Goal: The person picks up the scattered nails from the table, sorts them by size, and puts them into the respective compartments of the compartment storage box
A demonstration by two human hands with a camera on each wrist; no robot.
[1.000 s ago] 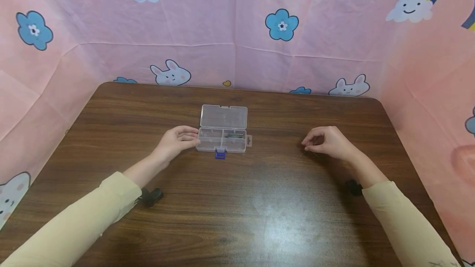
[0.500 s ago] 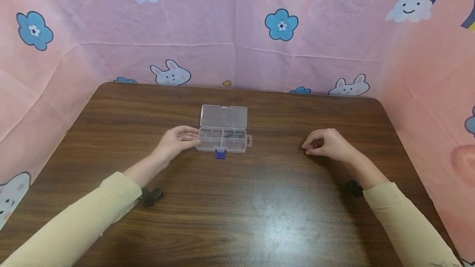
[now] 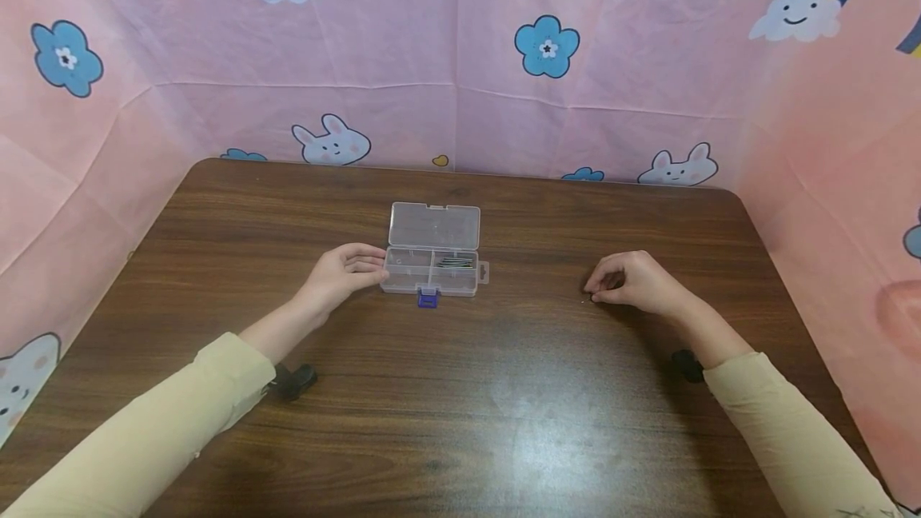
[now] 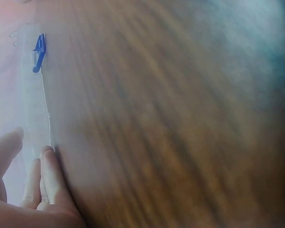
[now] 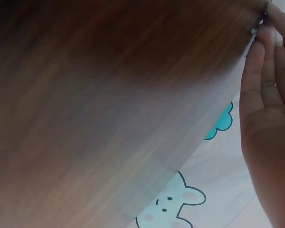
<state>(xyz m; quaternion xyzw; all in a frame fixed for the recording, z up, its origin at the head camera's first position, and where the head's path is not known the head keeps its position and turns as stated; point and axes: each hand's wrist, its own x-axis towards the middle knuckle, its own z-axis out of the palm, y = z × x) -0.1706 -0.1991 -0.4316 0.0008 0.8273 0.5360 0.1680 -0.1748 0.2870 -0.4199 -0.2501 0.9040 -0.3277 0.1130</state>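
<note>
A clear plastic box [image 3: 407, 284] with a blue latch [image 3: 428, 299] stands on the table, lid [image 3: 435, 226] swung back. Several thin dark and greenish sticks [image 3: 456, 263] lie in its back right compartment. My left hand [image 3: 341, 272] touches the box's left end with nearly straight fingers; the left wrist view shows these fingers [image 4: 55, 182] low beside the box wall [image 4: 37, 109]. Far right of the box, my right hand [image 3: 635, 280] pinches a small thin dark item [image 3: 592, 299] at the tabletop. Its fingertips mostly hide it. A tiny shiny speck [image 5: 253, 31] shows beside the fingertips.
The brown wooden table [image 3: 374, 422] extends around both hands. Pink cloth [image 3: 460, 22] with printed flowers, clouds and rabbits hangs along its back and sides. A black device [image 3: 295, 381] sits under the left wrist, another [image 3: 688, 365] under the right.
My right hand has shifted slightly down towards the table's front, and the thin item that showed beneath it has mostly gone from sight. The left hand and the box have stayed put.
</note>
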